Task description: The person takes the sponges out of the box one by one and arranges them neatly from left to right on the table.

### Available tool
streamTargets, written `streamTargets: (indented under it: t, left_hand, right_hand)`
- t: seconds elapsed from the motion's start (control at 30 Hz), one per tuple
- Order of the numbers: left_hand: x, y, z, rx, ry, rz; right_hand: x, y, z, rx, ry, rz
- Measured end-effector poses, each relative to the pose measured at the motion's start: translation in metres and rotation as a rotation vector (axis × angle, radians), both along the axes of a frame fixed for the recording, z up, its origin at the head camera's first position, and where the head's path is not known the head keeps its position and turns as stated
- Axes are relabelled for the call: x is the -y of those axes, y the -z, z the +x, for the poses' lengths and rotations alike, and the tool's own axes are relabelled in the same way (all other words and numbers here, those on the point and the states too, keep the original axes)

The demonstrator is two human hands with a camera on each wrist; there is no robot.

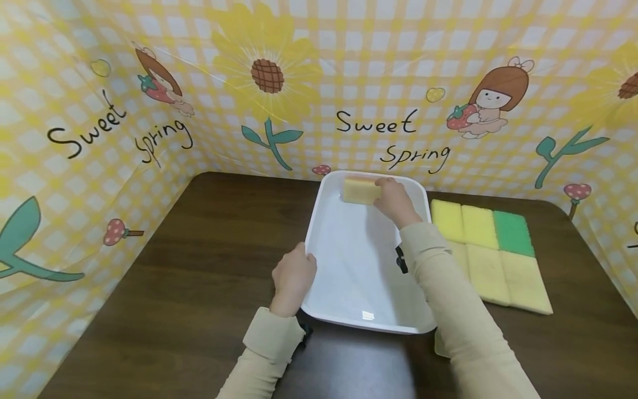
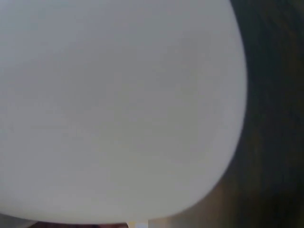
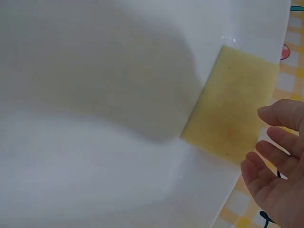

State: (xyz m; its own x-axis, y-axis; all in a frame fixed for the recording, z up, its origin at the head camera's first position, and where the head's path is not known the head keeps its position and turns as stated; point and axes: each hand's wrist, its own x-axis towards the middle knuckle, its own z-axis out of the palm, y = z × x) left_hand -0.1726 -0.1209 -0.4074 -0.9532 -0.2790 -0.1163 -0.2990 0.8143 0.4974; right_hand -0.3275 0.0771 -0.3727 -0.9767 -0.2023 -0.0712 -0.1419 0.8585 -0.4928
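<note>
A white rectangular tray lies on the dark wooden table. My left hand grips its left rim, thumb on the inner side. In the left wrist view the tray's pale surface fills most of the frame, and that hand does not show. A pale yellow sponge rests against the tray's far wall. At the sponge's right end is my right hand. In the right wrist view, its loosely bent fingers and thumb lie at the edge of the sponge, not closed round it.
Right of the tray lie yellow sponge pieces in a block, with a green one at the far corner. A pale edge shows partly under my right sleeve. Behind the table hangs a yellow checked cloth.
</note>
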Motion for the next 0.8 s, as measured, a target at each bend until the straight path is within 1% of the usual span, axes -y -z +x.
streamTargets:
  t: [0.27, 0.47, 0.53, 0.67, 0.8]
  left_hand:
    - [-0.003, 0.000, 0.001, -0.023, -0.003, -0.028]
    - [-0.003, 0.000, 0.002, -0.036, -0.002, -0.042]
    - [-0.003, -0.001, 0.002, -0.044, -0.002, -0.038]
    - [-0.002, 0.000, 0.001, -0.059, -0.004, -0.030]
    - [-0.001, 0.001, -0.001, -0.053, -0.006, -0.019]
  right_hand:
    - [0.006, 0.014, -0.008, -0.049, 0.040, 0.011]
    - [0.010, 0.016, -0.004, -0.100, 0.025, 0.060]
    - [0.011, 0.015, -0.002, -0.115, 0.015, 0.094]
    - [0.016, 0.012, 0.001, -0.175, -0.002, 0.194]
    - [0.021, 0.012, 0.001, -0.236, -0.013, 0.303]
